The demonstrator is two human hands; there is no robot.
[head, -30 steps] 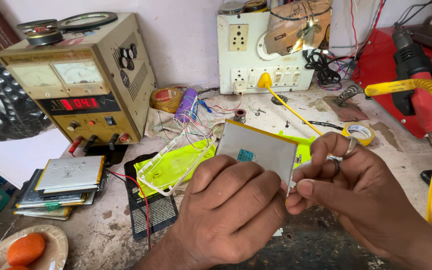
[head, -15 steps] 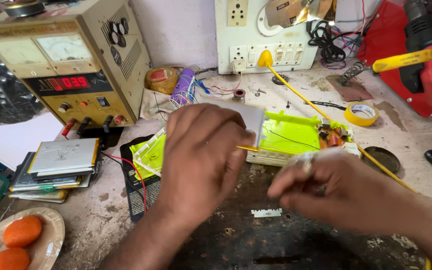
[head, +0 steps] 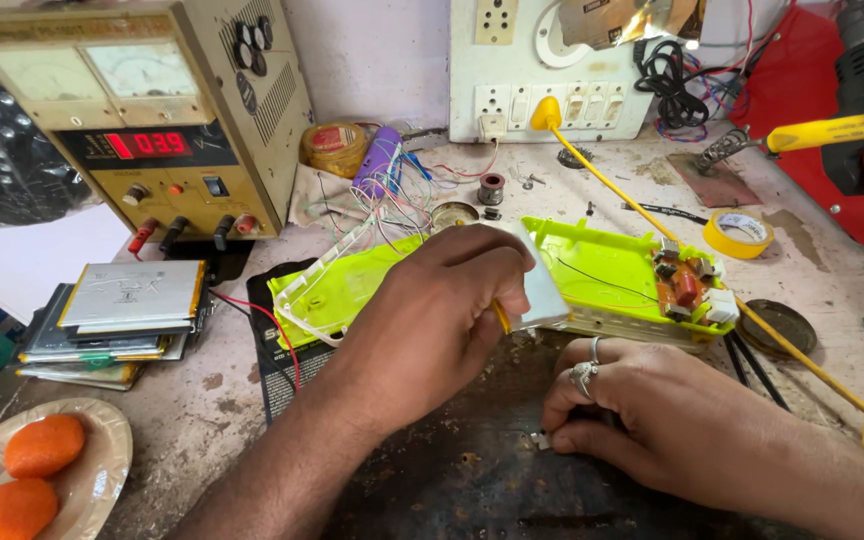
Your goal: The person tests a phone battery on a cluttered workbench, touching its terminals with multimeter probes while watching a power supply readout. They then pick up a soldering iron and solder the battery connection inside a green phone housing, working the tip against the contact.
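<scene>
gripping a flat silver battery pouch [head: 537, 285] by its edge, the left hand [head: 432, 320] tilts it over the lime-green plastic casing [head: 602, 275], which lies open on the bench. the right hand [head: 652, 410], half a second ago raised and blurred, now rests low on the dark mat [head: 472, 480], fingertips [head: 557, 437] pinched on a tiny pale piece [head: 542, 438]. the view has also shifted, so the power supply [head: 152, 120] sits larger at left.

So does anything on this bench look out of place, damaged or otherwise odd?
Yes: a plate holding two orange fruits sits at the bench's near left corner among electronics. The lime-green casing lies opened with its circuit board exposed, and loose wires are tangled behind it. Nothing looks spilled.
</scene>
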